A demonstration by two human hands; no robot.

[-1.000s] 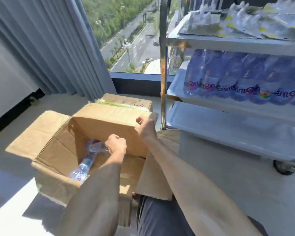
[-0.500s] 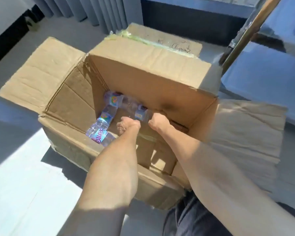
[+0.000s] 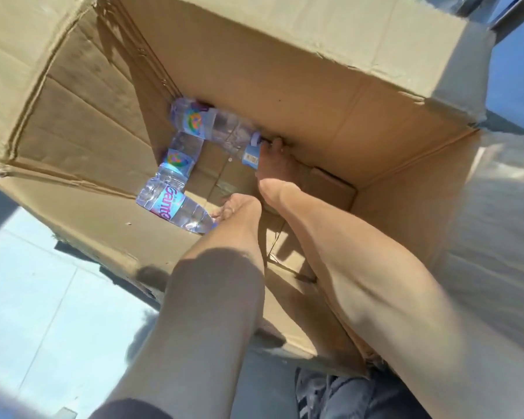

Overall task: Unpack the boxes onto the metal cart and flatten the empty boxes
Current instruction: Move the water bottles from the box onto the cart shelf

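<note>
A big open cardboard box [image 3: 330, 95] fills the view. Three clear water bottles with colourful labels lie on its bottom at the left. My left hand [image 3: 235, 208] is low inside the box and grips the neck of the nearest bottle [image 3: 167, 204]. Deeper in, my right hand [image 3: 273, 163] closes on the cap end of the far bottle [image 3: 212, 124], next to a blue barcode label; its fingertips are mostly hidden. A middle bottle [image 3: 180, 154] lies untouched between the two. Only a sliver of the metal cart [image 3: 518, 74] shows at the top right.
The box's right flap [image 3: 496, 213] lies spread open in bright sun. Its left flap [image 3: 18, 55] folds outward. Pale floor [image 3: 28, 297] shows at the lower left, and my dark trousers [image 3: 345, 397] at the bottom edge.
I have leaned in over the box, so the view is much closer. Both hands have gone from above the box's floor down to the bottles and closed on one each.
</note>
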